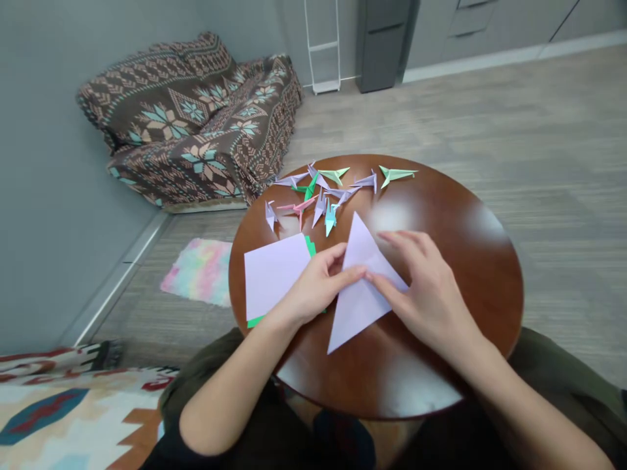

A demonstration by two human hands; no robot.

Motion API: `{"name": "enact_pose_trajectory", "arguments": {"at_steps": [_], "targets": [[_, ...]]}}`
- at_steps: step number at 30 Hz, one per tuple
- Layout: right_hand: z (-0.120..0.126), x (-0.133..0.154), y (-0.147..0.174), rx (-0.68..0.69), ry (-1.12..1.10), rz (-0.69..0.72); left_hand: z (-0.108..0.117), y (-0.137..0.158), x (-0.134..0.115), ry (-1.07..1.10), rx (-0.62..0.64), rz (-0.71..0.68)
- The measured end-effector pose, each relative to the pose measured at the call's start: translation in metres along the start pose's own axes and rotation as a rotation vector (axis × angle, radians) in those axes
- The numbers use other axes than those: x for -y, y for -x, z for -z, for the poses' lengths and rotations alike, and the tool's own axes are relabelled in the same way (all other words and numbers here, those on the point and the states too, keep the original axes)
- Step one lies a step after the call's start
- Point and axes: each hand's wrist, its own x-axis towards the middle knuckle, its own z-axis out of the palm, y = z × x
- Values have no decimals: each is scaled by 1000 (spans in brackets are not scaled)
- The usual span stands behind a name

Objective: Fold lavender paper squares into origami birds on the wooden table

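Note:
Both hands are on a lavender sheet of origami paper (pixel 360 307), folded into a triangle, above the round brown table. My left hand (pixel 326 277) pinches its left edge, the thumb lying on top near the middle. From the right, my right hand (pixel 416 281) presses thumb and index finger close to the left thumb, its other fingers raised and bent over the paper's right side. Left of the hands lies a stack of square lavender paper (pixel 274 271), with green sheets (pixel 310 245) sticking out from under it.
Several folded paper cranes in lavender, green, pink and blue lie along the table's far left, among them a pink crane (pixel 298 209) and a pale green crane (pixel 396 174). A patterned sofa (pixel 196 130) and a pastel rug (pixel 198 271) are beyond the table (pixel 470 274).

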Motion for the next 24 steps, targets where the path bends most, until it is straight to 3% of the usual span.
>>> {"name": "enact_pose_trajectory", "arguments": {"at_steps": [2, 6, 9, 16, 24], "targets": [[0, -7, -5, 26, -195, -121, 1, 2, -3, 52, 29, 17], [7, -12, -9, 339, -618, -397, 9, 5, -8, 126, 163, 64], [13, -13, -11, 376, -632, -426, 17, 5, -9, 65, 174, 81], [16, -20, -13, 359, -551, -461, 30, 4, -14, -162, -103, 123], [16, -25, -14, 385, -573, -480, 48, 4, -12, -8, -19, 245]]}}
